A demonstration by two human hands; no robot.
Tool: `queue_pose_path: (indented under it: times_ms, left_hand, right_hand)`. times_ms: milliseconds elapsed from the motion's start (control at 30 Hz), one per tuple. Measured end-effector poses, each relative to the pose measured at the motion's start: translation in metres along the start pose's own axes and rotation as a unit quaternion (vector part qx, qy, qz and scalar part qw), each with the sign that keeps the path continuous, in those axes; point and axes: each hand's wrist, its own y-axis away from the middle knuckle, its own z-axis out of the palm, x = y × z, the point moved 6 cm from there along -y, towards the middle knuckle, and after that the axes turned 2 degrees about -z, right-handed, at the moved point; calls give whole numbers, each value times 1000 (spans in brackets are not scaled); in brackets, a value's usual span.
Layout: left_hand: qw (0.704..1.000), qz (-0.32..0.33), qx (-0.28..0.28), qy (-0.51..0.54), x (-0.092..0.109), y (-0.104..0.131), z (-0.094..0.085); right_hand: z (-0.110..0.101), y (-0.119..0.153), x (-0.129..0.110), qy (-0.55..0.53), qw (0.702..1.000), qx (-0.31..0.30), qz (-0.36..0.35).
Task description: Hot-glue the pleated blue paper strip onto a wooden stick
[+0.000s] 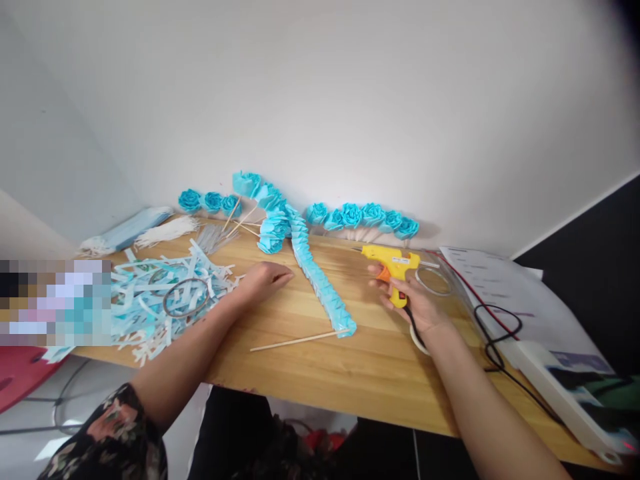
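Note:
My right hand (pixel 420 303) is wrapped round the handle of a yellow hot glue gun (pixel 395 263). The gun's nozzle points left, and the fingers are at its orange trigger. My left hand (pixel 265 281) rests on the table with its fingers curled together, and nothing shows in it. Between the hands lies a long pleated strip of blue crepe paper (pixel 317 273), running from the paper flowers at the back toward me. A thin wooden stick (pixel 295 341) lies with its right end on the strip's near end.
Finished blue paper flowers (pixel 351 215) on sticks lean along the wall. Paper scraps (pixel 150 300) heap at the left with a wire ring (pixel 186 298) on top. A tape roll (pixel 434 281), paper sheets (pixel 510 287), a black cable (pixel 495 340) and a power strip (pixel 565 400) lie right.

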Motion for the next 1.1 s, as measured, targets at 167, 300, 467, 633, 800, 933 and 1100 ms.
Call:
queue_pose_path:
  times_ms: [167,300,467,633,800,933,1100]
  left_hand:
    - [1000,4,4,-14,2,0,-1]
    - [1000,4,1,-12,-1,1,2]
    - [1000,-28,3,0,-2,2,1]
    - [999,-48,-2,-2,1,3,-1]
    - [998,-59,-2,-5,-2,4,-1]
    - [998,-59,5,-4,-1,4,-1]
    - [998,-63,-8,2,10,3,-5]
  right_hand:
    - [6,0,5,-18,1000,-5,5]
    - [10,1,6,-31,999,-17,5]
    - [13,2,2,2,998,-58,9]
    - [19,11,-5,111,981,-154,38]
    - [12,13,-11,156,970,-181,38]
    - [0,14,-5,189,953,-224,74]
    - [-5,18,-7,205,944,-245,84]
